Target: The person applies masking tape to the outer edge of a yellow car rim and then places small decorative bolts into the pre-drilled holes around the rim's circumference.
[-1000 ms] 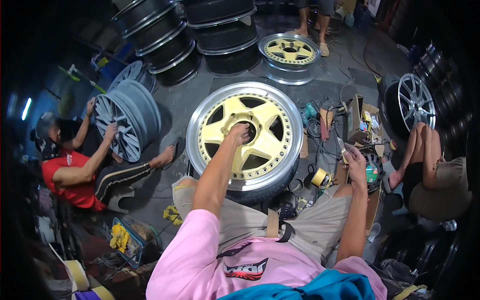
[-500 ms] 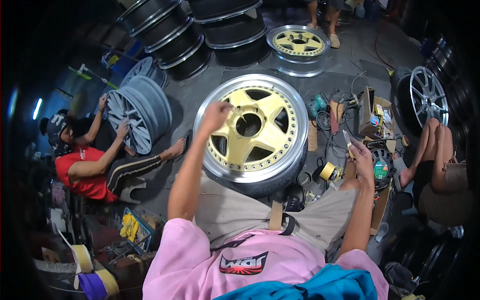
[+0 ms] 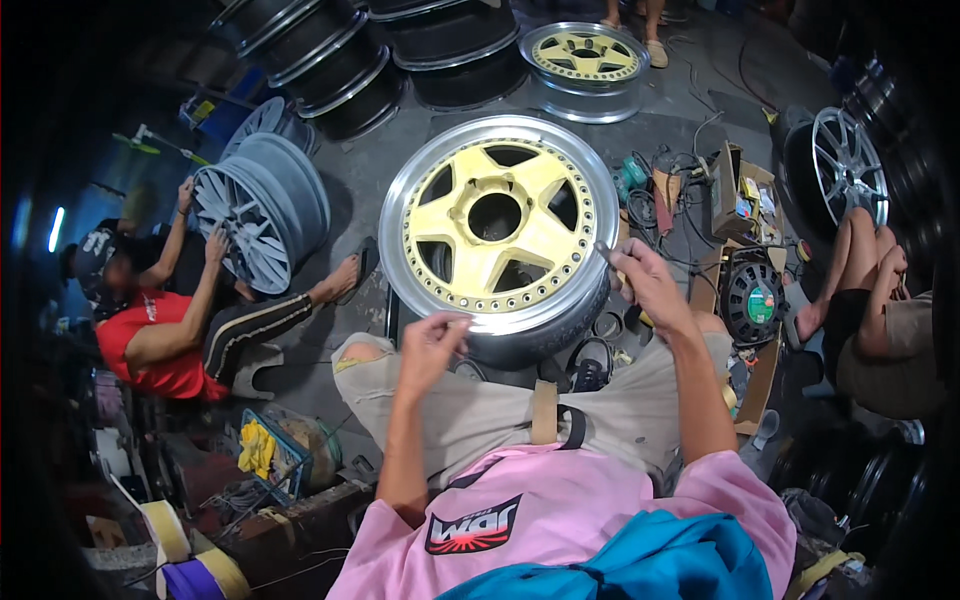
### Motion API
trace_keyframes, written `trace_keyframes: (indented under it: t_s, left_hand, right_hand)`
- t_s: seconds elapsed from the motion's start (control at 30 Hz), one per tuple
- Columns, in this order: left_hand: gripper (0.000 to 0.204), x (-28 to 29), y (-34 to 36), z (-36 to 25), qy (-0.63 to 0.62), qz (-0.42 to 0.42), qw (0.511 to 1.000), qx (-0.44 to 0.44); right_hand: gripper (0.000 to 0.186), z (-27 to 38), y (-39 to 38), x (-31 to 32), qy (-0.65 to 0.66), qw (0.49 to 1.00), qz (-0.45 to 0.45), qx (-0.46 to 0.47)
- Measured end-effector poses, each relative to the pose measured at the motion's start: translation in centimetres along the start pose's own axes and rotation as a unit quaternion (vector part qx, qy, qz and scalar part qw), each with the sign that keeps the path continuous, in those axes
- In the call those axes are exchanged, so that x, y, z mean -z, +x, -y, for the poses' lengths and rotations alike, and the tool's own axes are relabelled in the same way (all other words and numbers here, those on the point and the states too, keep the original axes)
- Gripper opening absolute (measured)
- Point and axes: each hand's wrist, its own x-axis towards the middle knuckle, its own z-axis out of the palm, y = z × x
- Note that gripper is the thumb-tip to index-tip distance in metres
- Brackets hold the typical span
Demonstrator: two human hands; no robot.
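In front of me a car wheel rim [image 3: 400, 230] lies face up, with a polished silver lip and a pale yellow five-spoke star centre. It rests on a dark round support. My right hand [image 3: 648, 280] is closed around a small knife [image 3: 604, 252] at the rim's right edge; its slim blade showed more plainly a moment before, and fingers now hide most of the handle. By the rim's near-left edge, my left hand [image 3: 432, 350] is curled with thumb and fingertips together. Whatever those fingers may pinch is too small to make out.
A person in red [image 3: 160, 335] handles a grey wheel [image 3: 250, 225] at left. Another yellow-centred wheel [image 3: 585, 75] lies beyond mine. Cardboard boxes [image 3: 730, 190], cables and a green power tool [image 3: 632, 175] sit at right, near another seated person [image 3: 880, 300]. Tape rolls [image 3: 165, 530] hang at lower left.
My left hand has come back from the rim's centre to its near-left edge. My right hand has brought the knife leftward and up to the rim's right edge.
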Motion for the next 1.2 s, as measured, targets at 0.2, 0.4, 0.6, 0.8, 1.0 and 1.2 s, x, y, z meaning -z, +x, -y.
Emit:
trace_keyframes:
  t_s: [0.2,0.4,0.6,0.8,1.0,1.2]
  left_hand:
    - [0.028,-2.7,0.2,-1.9,0.024,0.034,0.998,-0.049]
    - [0.024,-0.8,0.1,0.3,-0.077,-0.026,0.985,-0.155]
    - [0.019,2.6,-4.0,1.0,-0.205,-0.129,0.961,-0.135]
    - [0.023,3.7,-4.7,-0.3,-0.295,-0.108,0.934,-0.168]
    - [0.037,-2.2,-2.8,-1.4,-0.163,-0.025,0.983,-0.081]
    - [0.045,-11.0,-1.8,-2.1,-0.033,0.149,0.981,-0.122]
  right_hand:
    - [0.035,-2.1,-1.4,-5.5,-0.087,0.996,-0.013,0.023]
    - [0.029,-4.3,-2.1,-8.2,-0.189,0.977,0.098,0.016]
    - [0.015,15.0,-2.8,-11.2,-0.098,0.953,-0.012,0.288]
    - [0.014,12.9,-2.6,-8.3,-0.146,0.944,-0.128,0.267]
    - [0.019,-4.6,-7.8,-5.3,-0.108,0.990,-0.083,-0.045]
    - [0.022,-4.2,-10.0,-5.1,-0.037,0.997,-0.051,-0.048]
